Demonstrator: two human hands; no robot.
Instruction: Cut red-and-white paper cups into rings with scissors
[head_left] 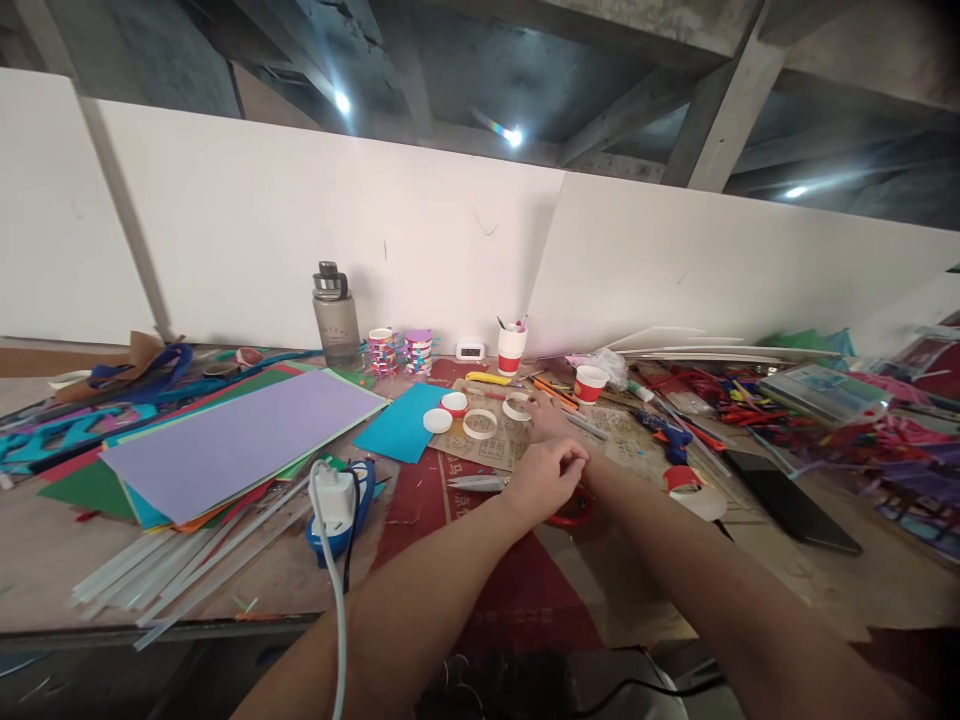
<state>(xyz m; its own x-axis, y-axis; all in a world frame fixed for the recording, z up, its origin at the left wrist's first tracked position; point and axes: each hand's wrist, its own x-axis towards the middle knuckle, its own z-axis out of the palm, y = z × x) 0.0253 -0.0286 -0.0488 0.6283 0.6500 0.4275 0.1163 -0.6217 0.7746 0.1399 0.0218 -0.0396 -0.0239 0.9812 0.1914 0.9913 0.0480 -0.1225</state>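
My right hand [553, 418] reaches forward over the cardboard, its fingertips at the right edge of a white paper ring [516, 406] and seemingly gripping it. My left hand [546, 482] is nearer to me, beside my right wrist, with its fingers curled closed. Whatever those fingers hold, if anything, is hidden. A second white ring [480, 425] lies left of the first. Two short cup pieces, one plain white [437, 420] and one with a red side [454, 403], stand beside it. Scissors [480, 483] lie beneath my left hand, blades pointing left, red handle [571, 510] partly covered.
Coloured paper sheets [247, 440], clear glue sticks [142, 570] and a power strip [341, 510] with a white cable lie left. Behind are a bottle [335, 320], decorated cups [418, 352] and a clock [470, 351]. A blue glue gun [670, 437] and black phone [791, 500] lie right.
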